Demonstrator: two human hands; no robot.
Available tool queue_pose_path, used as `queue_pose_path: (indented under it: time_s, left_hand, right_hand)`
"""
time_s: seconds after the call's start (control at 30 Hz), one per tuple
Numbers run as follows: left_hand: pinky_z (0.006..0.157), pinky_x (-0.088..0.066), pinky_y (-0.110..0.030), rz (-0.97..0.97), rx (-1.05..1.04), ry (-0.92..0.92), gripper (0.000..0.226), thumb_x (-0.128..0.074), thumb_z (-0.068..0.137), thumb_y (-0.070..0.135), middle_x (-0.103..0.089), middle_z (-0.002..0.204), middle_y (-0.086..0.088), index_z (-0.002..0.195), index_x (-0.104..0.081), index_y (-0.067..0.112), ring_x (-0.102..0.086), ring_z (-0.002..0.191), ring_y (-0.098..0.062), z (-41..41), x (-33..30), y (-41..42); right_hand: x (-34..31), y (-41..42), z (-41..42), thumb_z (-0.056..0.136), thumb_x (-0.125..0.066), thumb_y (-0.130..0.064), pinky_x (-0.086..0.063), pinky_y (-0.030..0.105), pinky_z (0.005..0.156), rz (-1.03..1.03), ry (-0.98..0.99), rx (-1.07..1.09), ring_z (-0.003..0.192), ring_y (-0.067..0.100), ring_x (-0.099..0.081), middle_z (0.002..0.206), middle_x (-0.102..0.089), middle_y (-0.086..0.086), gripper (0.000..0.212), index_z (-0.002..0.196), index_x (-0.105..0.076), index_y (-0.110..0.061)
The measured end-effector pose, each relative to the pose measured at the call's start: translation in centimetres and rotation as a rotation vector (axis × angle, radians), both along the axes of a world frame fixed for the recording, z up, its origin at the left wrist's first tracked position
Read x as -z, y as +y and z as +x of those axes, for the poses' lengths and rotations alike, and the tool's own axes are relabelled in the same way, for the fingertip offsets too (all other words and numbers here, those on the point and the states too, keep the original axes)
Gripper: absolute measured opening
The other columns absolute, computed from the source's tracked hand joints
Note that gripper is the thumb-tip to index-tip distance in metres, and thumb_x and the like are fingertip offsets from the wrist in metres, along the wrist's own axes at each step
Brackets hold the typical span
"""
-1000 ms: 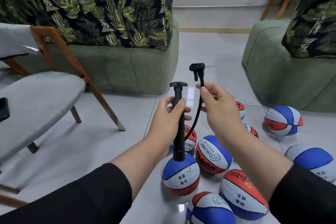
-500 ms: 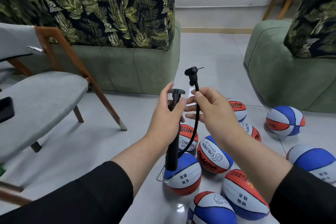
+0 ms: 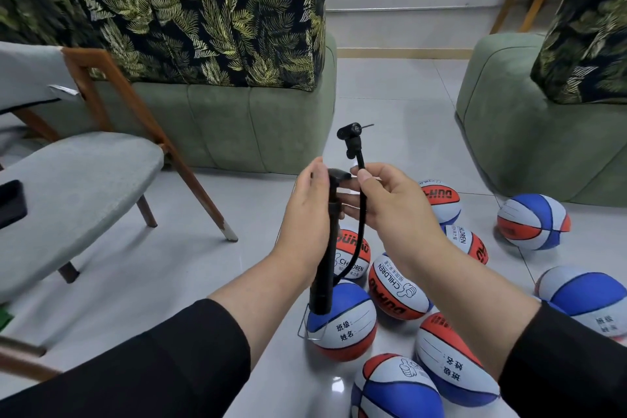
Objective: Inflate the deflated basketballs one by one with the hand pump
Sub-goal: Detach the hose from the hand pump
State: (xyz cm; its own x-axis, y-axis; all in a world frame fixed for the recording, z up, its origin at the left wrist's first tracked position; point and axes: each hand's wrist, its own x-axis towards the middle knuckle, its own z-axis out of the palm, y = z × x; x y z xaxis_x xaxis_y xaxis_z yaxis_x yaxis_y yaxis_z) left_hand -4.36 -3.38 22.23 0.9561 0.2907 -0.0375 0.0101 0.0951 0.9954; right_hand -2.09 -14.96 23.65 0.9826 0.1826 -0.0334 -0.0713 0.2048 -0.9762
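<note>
Holding the pump up over a pile of mini basketballs

Head cam: left hand [image 3: 307, 214] wraps round the upper barrel of the black hand pump [image 3: 324, 268], which stands about upright in the air, its foot loop hanging in front of a blue-white-red basketball [image 3: 342, 326]. Right hand [image 3: 390, 210] pinches the hose [image 3: 361, 207] between thumb and fingers, with the nozzle [image 3: 351, 136] and needle poking up above it. More balls lie on the tile floor [image 3: 169, 265] below, green sofa [image 3: 237, 125] behind, grey chair [image 3: 68, 190] off to the left
</note>
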Motion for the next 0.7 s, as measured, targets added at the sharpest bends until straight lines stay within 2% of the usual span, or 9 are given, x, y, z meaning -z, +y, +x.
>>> queue_pose_path:
  time_s: [0.1, 0.27, 0.4, 0.53, 0.6, 0.7]
  left_hand:
    - [0.062, -0.047, -0.036, -0.125, -0.013, 0.043, 0.039, -0.037, 0.109, 0.053, -0.068, 0.083, -0.001, 0.111, -0.069, 0.029, -0.055, 0.065, -0.014, 0.0, -0.5, 0.0]
    - [0.053, -0.040, -0.032, -0.313, -0.063, 0.070, 0.050, -0.042, 0.107, 0.056, -0.063, 0.081, -0.008, 0.106, -0.062, 0.010, -0.051, 0.059, -0.021, 0.5, -0.4, 0.9]
    - [0.052, -0.039, -0.031, -0.352, -0.033, 0.101, 0.052, -0.044, 0.106, 0.058, -0.060, 0.075, -0.008, 0.104, -0.061, 0.009, -0.050, 0.056, -0.023, 0.6, -0.3, 1.2]
    - [0.052, -0.038, -0.030, -0.379, -0.033, 0.102, 0.057, -0.042, 0.105, 0.062, -0.059, 0.076, -0.008, 0.105, -0.060, 0.008, -0.049, 0.054, -0.023, 0.5, -0.2, 0.9]
    - [0.054, -0.036, -0.031, -0.367, -0.027, 0.103, 0.066, -0.041, 0.100, 0.071, -0.058, 0.076, -0.007, 0.104, -0.065, 0.010, -0.048, 0.055, -0.022, 0.5, -0.3, 0.7]
    - [0.053, -0.034, -0.031, -0.348, -0.010, 0.097, 0.066, -0.045, 0.095, 0.075, -0.054, 0.076, -0.008, 0.104, -0.068, 0.013, -0.046, 0.056, -0.022, 0.5, -0.3, 0.8]
  right_hand:
    - [-0.1, 0.0, 0.0, 0.108, -0.048, -0.017, -0.060, 0.038, 0.091, -0.037, -0.013, 0.025, 0.095, 0.021, -0.076, 0.097, -0.078, 0.005, 0.018, 0.111, -0.063, -0.007]
    - [-0.5, -0.4, 0.3, 0.107, -0.051, -0.023, -0.063, 0.041, 0.083, -0.063, -0.018, 0.056, 0.079, 0.020, -0.070, 0.085, -0.069, 0.004, 0.018, 0.111, -0.064, -0.012]
    - [-0.5, -0.3, 0.1, 0.106, -0.053, -0.025, -0.060, 0.036, 0.074, -0.073, -0.019, 0.015, 0.074, 0.021, -0.064, 0.083, -0.066, 0.007, 0.018, 0.109, -0.065, -0.012]
    - [-0.4, 0.0, -0.1, 0.106, -0.052, -0.023, -0.059, 0.042, 0.073, -0.138, -0.028, -0.019, 0.068, 0.021, -0.061, 0.079, -0.062, 0.006, 0.022, 0.109, -0.065, -0.005]
    - [-0.5, 0.1, -0.3, 0.107, -0.051, -0.021, -0.059, 0.040, 0.066, -0.129, -0.030, -0.029, 0.062, 0.020, -0.059, 0.076, -0.059, 0.007, 0.024, 0.111, -0.062, 0.000]
    - [-0.7, 0.2, -0.6, 0.108, -0.047, -0.021, -0.058, 0.037, 0.058, -0.120, -0.038, -0.046, 0.059, 0.023, -0.057, 0.073, -0.056, 0.009, 0.024, 0.110, -0.058, 0.000]
